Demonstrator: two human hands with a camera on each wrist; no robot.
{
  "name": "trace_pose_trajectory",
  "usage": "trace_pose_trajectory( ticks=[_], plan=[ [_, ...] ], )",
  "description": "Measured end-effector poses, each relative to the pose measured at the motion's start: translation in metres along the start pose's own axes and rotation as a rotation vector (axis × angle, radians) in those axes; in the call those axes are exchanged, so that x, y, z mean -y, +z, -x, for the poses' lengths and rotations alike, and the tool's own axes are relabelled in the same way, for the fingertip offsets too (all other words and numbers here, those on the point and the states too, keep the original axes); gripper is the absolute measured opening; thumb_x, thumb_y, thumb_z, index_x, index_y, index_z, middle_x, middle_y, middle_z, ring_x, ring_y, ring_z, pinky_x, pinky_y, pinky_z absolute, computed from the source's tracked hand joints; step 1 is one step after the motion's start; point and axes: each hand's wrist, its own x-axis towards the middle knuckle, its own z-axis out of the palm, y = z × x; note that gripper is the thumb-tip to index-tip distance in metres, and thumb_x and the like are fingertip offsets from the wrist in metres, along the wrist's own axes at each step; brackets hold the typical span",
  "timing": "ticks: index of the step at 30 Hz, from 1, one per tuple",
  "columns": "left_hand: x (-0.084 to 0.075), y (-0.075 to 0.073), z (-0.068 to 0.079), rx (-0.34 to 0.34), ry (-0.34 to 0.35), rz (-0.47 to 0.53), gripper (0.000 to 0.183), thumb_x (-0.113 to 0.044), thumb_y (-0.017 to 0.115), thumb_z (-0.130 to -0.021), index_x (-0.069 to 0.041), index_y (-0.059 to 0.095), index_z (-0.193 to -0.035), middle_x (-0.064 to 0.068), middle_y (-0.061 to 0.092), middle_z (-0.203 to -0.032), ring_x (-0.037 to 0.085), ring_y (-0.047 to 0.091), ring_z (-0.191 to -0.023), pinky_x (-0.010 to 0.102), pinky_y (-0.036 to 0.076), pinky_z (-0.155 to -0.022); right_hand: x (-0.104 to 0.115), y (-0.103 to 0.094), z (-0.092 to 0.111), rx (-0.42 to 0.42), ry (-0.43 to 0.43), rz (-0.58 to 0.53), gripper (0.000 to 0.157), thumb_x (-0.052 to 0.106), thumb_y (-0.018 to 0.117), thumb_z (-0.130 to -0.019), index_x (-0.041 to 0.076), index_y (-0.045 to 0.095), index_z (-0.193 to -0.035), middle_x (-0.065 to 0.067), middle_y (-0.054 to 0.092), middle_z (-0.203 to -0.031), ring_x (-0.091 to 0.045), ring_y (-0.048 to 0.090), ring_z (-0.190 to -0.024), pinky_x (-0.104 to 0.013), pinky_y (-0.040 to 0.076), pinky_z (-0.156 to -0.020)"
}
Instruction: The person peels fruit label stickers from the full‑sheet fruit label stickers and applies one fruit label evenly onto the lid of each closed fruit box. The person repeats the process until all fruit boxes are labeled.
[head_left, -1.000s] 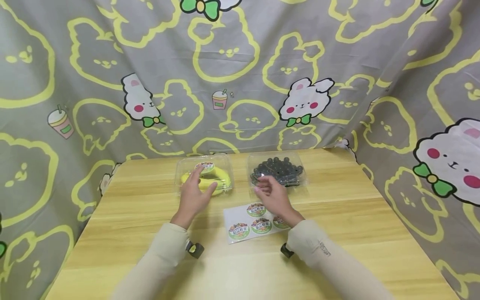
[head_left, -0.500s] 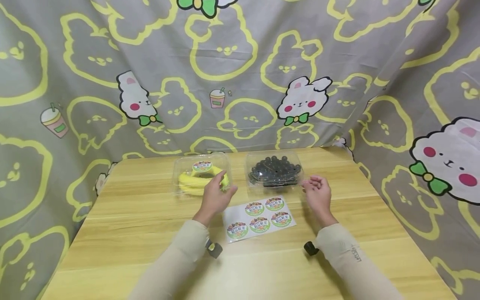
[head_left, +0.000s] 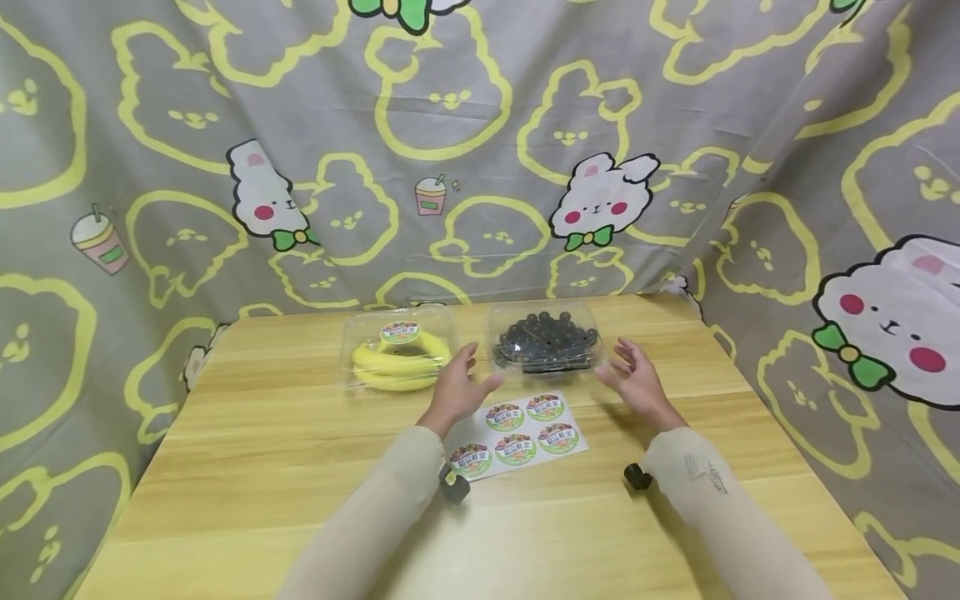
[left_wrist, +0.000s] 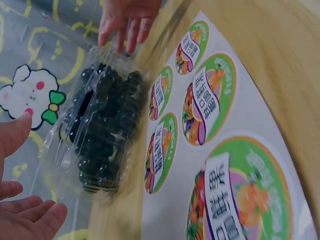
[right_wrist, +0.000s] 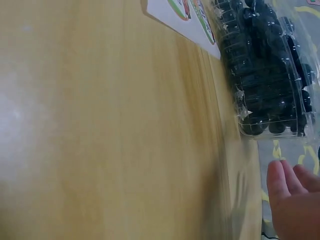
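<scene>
A clear plastic box of dark grapes (head_left: 546, 343) stands toward the back of the table, between my two hands. My left hand (head_left: 457, 390) is off its left side, fingers spread and holding nothing, above the corner of a sticker sheet (head_left: 566, 398). At the box's right side my right hand (head_left: 636, 379) holds nothing, its fingers loosely extended. In the right wrist view the fingertips (right_wrist: 276, 172) stay a little apart from the box. Left of my left hand is a clear box with bananas (head_left: 393, 367), a round fruit sticker (head_left: 401, 332) on its lid.
The sticker sheet lies flat in front of the grape box, with several round fruit stickers on it. A wooden table (head_left: 300, 467) carries everything. A grey patterned curtain (head_left: 480, 150) hangs behind and at both sides.
My left hand has moved right, from over the banana box to the grape box's left side. My right hand has moved from the grape box's front to its right side.
</scene>
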Motion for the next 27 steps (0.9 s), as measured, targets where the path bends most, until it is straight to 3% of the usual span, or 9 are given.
trace_pose_trajectory(
  ticks=[5, 10, 20, 27],
  plan=[
    [-0.002, 0.008, -0.01, 0.007, -0.019, -0.034, 0.086, -0.031, 0.077, -0.084, -0.008, 0.028, -0.151, 0.024, 0.042, -0.145, 0.042, 0.049, -0.124, 0.049, 0.042, -0.1, -0.002, 0.001, -0.01, 0.056, 0.007, 0.012, 0.095, 0.02, 0.071, -0.09, 0.01, 0.003, -0.156, -0.021, 0.012, -0.158, -0.044, 0.021, -0.14, -0.054, 0.03, -0.109],
    [0.001, 0.019, -0.018, -0.004, -0.064, -0.052, 0.093, -0.032, 0.08, -0.08, -0.009, 0.026, -0.152, 0.025, 0.048, -0.139, 0.038, 0.054, -0.118, 0.049, 0.042, -0.1, -0.004, 0.005, -0.013, 0.067, 0.014, 0.024, 0.096, 0.016, 0.072, -0.089, 0.009, 0.004, -0.156, -0.022, 0.015, -0.158, -0.046, 0.021, -0.14, -0.053, 0.029, -0.109],
    [0.001, 0.029, -0.02, 0.003, -0.131, 0.153, 0.089, -0.018, 0.079, -0.08, -0.008, 0.028, -0.152, 0.018, 0.034, -0.152, 0.035, 0.045, -0.13, 0.042, 0.044, -0.1, -0.005, 0.01, -0.014, 0.044, -0.003, 0.075, 0.086, 0.015, 0.069, -0.091, 0.003, 0.012, -0.154, -0.021, 0.024, -0.155, -0.042, 0.028, -0.138, -0.047, 0.029, -0.111],
    [0.003, 0.032, -0.021, -0.041, -0.111, 0.179, 0.08, -0.015, 0.078, -0.081, -0.003, 0.035, -0.148, 0.017, 0.039, -0.148, 0.034, 0.048, -0.127, 0.039, 0.045, -0.098, -0.005, 0.011, -0.013, 0.017, -0.006, 0.064, 0.079, 0.012, 0.067, -0.092, 0.002, 0.017, -0.153, -0.021, 0.026, -0.155, -0.04, 0.031, -0.137, -0.044, 0.03, -0.111]
  ],
)
